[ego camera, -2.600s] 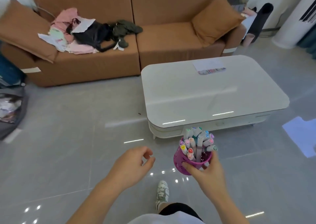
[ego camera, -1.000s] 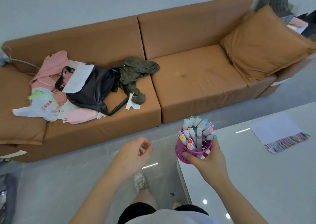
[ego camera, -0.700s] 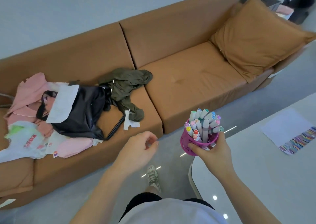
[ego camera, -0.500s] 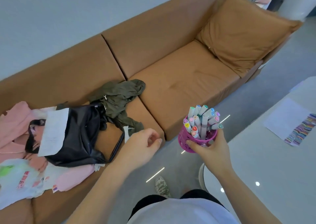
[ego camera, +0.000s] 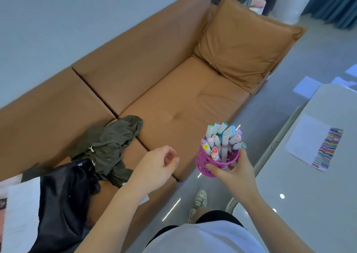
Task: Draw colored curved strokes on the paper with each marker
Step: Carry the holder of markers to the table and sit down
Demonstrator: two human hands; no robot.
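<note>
Right hand [ego camera: 234,172] grips perforated purple plastic cup [ego camera: 214,161] of capped markers [ego camera: 222,139]; left hand [ego camera: 157,166] loosely curled, empty.

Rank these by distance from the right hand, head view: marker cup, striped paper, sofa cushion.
1. marker cup: held in the right hand itself.
2. striped paper: lying on the white table, to the right.
3. sofa cushion: at the far end of the sofa, ahead.

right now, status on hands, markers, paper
Right hand grips the cup of markers, off the table. Left hand loose, empty. Paper flat on the table, strokes along one edge. Nothing seen in the way.
</note>
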